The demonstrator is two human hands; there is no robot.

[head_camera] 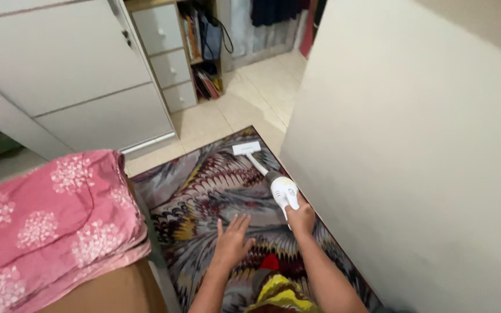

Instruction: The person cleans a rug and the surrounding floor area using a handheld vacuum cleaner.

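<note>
My right hand [301,218] grips the handle of a small white handheld vacuum [282,188]. Its tube runs forward to a flat white nozzle [246,148] resting near the far edge of a patterned multicolour rug [204,191]. My left hand [231,240] lies flat on the rug with fingers spread, just left of the right hand, holding nothing.
A pink floral bedcover [47,220] lies over a bed at the left. A cream wall [413,156] borders the rug on the right. White wardrobe doors [76,75], a drawer unit [169,58] and a shelf with books and a bag [207,52] stand beyond beige floor tiles [244,98].
</note>
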